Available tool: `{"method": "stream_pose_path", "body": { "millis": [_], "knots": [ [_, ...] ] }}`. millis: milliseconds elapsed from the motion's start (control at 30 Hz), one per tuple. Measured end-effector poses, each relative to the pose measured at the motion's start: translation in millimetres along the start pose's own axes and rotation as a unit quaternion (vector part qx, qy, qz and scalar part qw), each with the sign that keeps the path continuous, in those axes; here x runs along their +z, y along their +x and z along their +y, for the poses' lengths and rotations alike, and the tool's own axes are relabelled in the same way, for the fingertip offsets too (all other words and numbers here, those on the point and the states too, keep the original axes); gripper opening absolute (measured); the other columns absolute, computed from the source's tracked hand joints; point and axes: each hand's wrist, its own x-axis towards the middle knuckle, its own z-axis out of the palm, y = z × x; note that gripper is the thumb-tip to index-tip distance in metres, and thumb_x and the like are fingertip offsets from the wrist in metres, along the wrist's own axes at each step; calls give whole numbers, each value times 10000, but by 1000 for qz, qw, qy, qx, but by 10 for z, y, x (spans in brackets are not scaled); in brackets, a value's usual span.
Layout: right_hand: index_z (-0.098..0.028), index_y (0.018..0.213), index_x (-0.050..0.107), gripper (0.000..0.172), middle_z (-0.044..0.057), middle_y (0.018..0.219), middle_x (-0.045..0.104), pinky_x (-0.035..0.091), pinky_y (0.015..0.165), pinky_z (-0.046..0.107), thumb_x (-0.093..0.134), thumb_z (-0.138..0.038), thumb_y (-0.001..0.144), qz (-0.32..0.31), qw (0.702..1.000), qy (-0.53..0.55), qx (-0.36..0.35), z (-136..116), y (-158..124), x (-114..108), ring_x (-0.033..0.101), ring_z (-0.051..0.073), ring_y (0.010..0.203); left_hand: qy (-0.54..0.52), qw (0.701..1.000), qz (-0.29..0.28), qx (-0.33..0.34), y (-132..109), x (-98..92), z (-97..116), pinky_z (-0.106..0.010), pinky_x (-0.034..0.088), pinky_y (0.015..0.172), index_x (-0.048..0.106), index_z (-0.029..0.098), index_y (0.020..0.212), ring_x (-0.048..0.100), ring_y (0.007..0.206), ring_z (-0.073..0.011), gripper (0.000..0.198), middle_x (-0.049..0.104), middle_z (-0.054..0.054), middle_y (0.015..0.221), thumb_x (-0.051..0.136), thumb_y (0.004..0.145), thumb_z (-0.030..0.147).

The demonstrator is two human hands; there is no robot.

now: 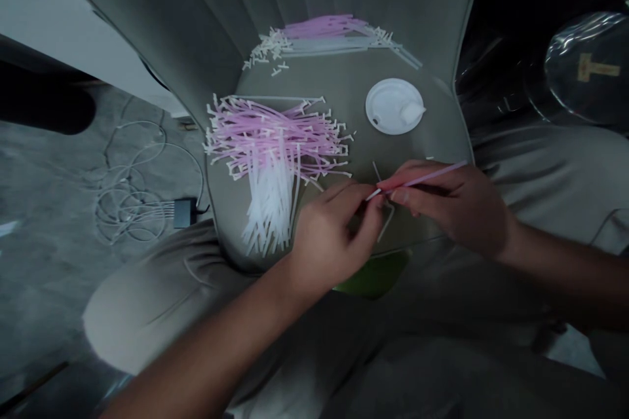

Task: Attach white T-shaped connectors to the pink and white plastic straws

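Observation:
My right hand (457,203) is closed around a thin pink stick (432,175) that slants up to the right. My left hand (334,236) pinches a small white piece (374,194) at the stick's lower left end. Both hands hover over the near edge of a grey seat (344,85). A heap of pink and white sticks with white end pieces (275,144) lies to the left of my hands. A loose white stick (386,222) lies under my fingers.
A white round lid (393,106) rests on the seat behind my hands. More pink and clear sticks and small white pieces (324,36) lie at the seat's back. White cables and a small box (147,203) lie on the floor left. A clear bag (584,65) sits right.

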Motion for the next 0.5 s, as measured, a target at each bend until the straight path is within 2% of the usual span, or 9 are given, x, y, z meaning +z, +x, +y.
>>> {"method": "stream_pose_path", "body": {
  "millis": [167,300,500],
  "knots": [
    [-250,899,768,143,12,876,716,482,637,278,678,-340,834,7,1000,18,14,23,-24,16,617,139,737,-60,998,-3,-22,6,34,33,-236,420,627,610,164,783,544,648,-99,150,610,-1,698,534,911,188],
    [-240,931,757,172,10,849,713,468,605,271,699,-356,817,-9,999,40,30,37,-24,20,591,125,683,-87,995,-4,-56,-3,61,48,-235,410,606,586,168,756,525,632,-100,192,581,7,674,514,928,216],
    [-233,836,735,101,-5,812,680,443,587,267,669,-309,841,-8,999,35,1,35,-42,20,568,112,645,-106,991,-28,-76,-19,63,63,-235,402,604,556,172,734,519,628,-101,266,559,9,660,467,967,265]
  ]
}}
